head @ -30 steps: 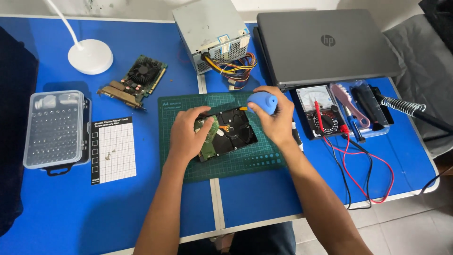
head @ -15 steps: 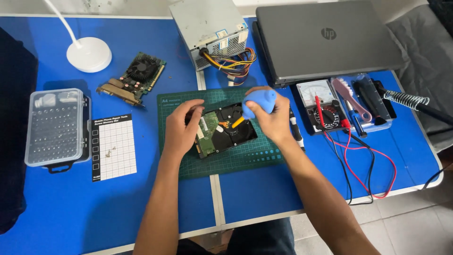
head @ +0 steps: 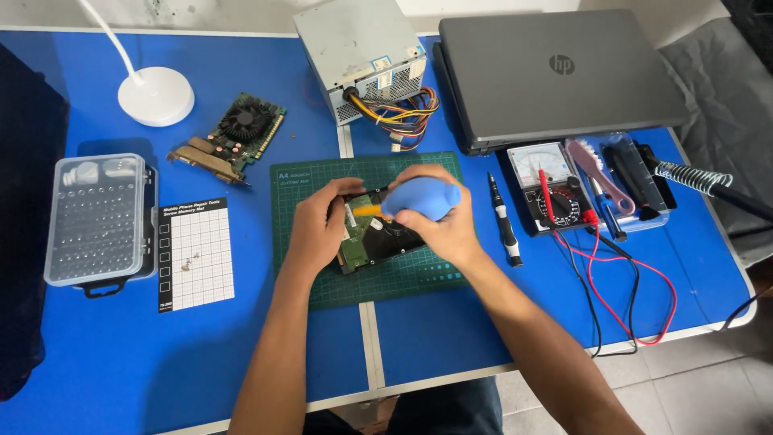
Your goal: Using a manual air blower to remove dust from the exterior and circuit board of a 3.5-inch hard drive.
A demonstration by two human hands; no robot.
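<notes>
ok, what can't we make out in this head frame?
- Hard drive: most of its face hidden under the left hand and right hand.
- Blue air blower: nozzle tip contact too small to judge.
- Small screws on the white grid mat: too small to count.
- Soldering iron: cord end cut by the right edge.

Closed laptop (head: 564,72), graphics card (head: 233,137) (fan up), multimeter (head: 555,189).
</notes>
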